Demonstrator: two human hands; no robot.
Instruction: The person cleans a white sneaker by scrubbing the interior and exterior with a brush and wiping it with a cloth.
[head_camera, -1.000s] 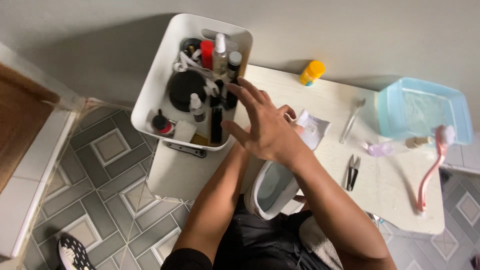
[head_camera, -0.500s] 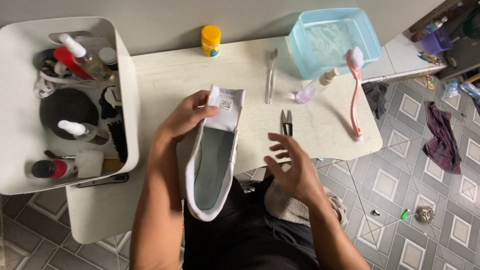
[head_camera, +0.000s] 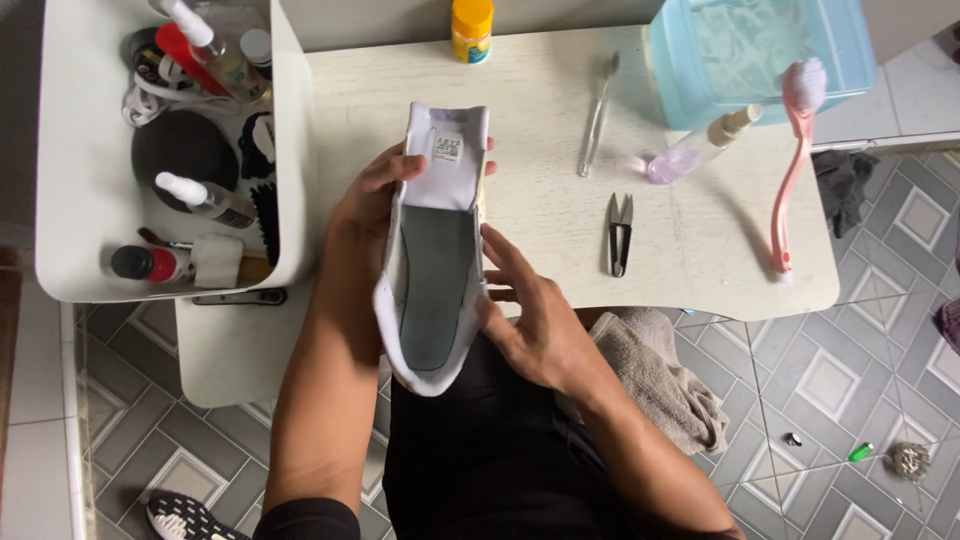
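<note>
Over the white desk (head_camera: 540, 130), near edge, a white sneaker (head_camera: 435, 250) (light, soft-walled, likely floppy) sits pinched by the left hand (head_camera: 375, 195) at its tongue, right hand (head_camera: 535, 320) fingers spread against its side.

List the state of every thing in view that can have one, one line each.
White shoe: held up over the lap, opening facing the camera, tongue pulled back.
Left hand: gripping the shoe's tongue end.
Right hand: fingers against the shoe's side.
Snips: lying flat on the table, blades closed.
Blue tub: upright, open.
Pink brush: lying flat.
Yellow bottle: upright, capped.
White caddy: full of bottles.
</note>
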